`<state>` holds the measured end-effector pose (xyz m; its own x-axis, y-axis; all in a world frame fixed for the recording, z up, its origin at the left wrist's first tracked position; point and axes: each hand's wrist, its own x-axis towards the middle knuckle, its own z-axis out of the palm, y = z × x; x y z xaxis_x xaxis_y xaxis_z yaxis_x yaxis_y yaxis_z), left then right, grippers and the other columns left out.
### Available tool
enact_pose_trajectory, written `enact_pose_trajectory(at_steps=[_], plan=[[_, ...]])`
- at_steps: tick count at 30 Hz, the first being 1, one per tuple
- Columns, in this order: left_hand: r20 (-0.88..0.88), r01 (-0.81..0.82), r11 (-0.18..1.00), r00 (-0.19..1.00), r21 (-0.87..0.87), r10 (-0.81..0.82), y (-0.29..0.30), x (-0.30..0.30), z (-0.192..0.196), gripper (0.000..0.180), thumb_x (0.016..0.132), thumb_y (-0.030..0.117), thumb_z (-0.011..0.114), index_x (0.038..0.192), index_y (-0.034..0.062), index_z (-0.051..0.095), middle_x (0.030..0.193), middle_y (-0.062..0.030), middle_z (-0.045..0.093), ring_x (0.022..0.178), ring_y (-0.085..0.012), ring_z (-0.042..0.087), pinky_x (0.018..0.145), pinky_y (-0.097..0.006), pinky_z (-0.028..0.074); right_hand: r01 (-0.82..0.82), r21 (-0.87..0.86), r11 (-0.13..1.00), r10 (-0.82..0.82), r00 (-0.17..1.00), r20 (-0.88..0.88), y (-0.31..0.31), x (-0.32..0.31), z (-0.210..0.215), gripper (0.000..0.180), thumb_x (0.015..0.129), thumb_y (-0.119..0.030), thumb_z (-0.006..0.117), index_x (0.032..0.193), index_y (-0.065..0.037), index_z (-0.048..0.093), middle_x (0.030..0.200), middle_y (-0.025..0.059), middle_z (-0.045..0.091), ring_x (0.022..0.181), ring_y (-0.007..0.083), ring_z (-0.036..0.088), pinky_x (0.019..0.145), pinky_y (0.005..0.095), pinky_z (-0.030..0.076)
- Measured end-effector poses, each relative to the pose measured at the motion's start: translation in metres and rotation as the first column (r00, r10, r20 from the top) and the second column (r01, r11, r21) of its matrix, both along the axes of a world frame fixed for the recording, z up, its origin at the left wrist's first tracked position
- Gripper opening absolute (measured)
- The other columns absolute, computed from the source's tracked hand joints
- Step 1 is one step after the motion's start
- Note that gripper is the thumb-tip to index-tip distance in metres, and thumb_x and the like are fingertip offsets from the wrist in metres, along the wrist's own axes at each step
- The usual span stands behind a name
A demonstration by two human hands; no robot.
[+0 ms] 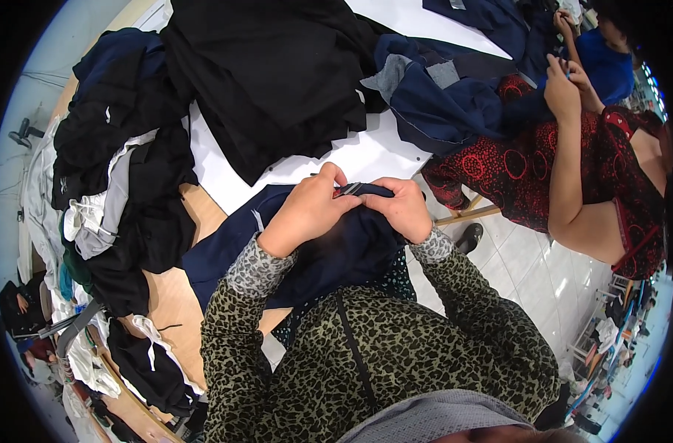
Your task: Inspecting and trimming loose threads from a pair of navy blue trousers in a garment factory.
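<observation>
A navy blue garment (329, 258) lies across my lap and the near table edge, with part of its edge raised between my hands. My left hand (307, 210) is closed in a pinch on it, thumb and forefinger meeting near the fold. From the right, my right hand (404, 209) pinches the same folded edge, its thumb close to my left thumb. A small piece with pale stripes (349, 190) shows at the fold between the fingertips; its kind I cannot make out. A white thread or tape end hangs by my left wrist.
Black garments (270, 74) are heaped on the white tabletop (215, 166) ahead, and more dark clothes (130, 170) pile up at the left. At the right, a person in a red-patterned black garment (528, 173) works beside navy cloth (443, 103). Another person in blue is farther back.
</observation>
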<state>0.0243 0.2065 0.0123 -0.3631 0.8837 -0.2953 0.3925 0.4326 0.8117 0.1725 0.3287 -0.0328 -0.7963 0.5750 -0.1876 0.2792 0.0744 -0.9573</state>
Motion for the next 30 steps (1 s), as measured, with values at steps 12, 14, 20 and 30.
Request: enact_pose_trajectory(at_steps=[12, 14, 20, 30], plan=[[-0.052, 0.026, 0.999, 0.998, 0.043, -0.024, 0.000, 0.002, -0.003, 0.033, 0.081, 0.019, 0.070, 0.094, 0.0004, 0.046, 0.071, -0.0140, 0.061, 0.063, -0.0197, 0.058, 0.058, -0.031, 0.045, -0.008, 0.002, 1.000, 0.008, 1.000, 0.006, 0.000, 0.001, 0.000, 0.018, 0.075, -0.013, 0.070, 0.087, 0.000, 0.070, 0.071, 0.0085, 0.068, 0.064, 0.0099, 0.061, 0.061, 0.0245, 0.048], [-0.043, 0.041, 0.998, 0.998, 0.055, -0.039, -0.001, 0.002, -0.003, 0.030, 0.083, 0.017, 0.068, 0.095, 0.0005, 0.046, 0.070, -0.0120, 0.060, 0.062, -0.0165, 0.057, 0.057, -0.029, 0.044, -0.009, 0.005, 1.000, 0.008, 1.000, 0.005, 0.000, 0.000, 0.000, 0.018, 0.075, -0.013, 0.070, 0.087, 0.000, 0.070, 0.071, 0.0085, 0.068, 0.064, 0.0098, 0.061, 0.061, 0.0244, 0.048], [0.149, -0.059, 0.998, 0.987, 0.003, 0.058, -0.004, -0.007, -0.004, 0.027, 0.086, 0.015, 0.066, 0.100, 0.0005, 0.048, 0.072, -0.0050, 0.058, 0.066, -0.0088, 0.054, 0.058, -0.024, 0.043, -0.030, -0.098, 0.995, 0.031, 1.000, 0.004, 0.001, -0.002, 0.010, 0.017, 0.076, -0.010, 0.071, 0.087, 0.001, 0.070, 0.073, 0.0068, 0.068, 0.066, 0.0082, 0.060, 0.063, 0.0230, 0.048], [0.435, -0.044, 0.988, 0.900, 0.145, -0.024, -0.015, -0.011, -0.029, 0.047, 0.078, 0.021, 0.075, 0.115, -0.0038, 0.058, 0.094, -0.0052, 0.065, 0.086, -0.0099, 0.057, 0.078, -0.023, 0.045, -0.158, -0.352, 0.922, 0.153, 0.987, -0.041, 0.020, 0.015, 0.009, 0.023, 0.075, -0.005, 0.073, 0.095, 0.004, 0.067, 0.085, 0.0035, 0.067, 0.076, 0.0075, 0.059, 0.072, 0.0213, 0.048]])
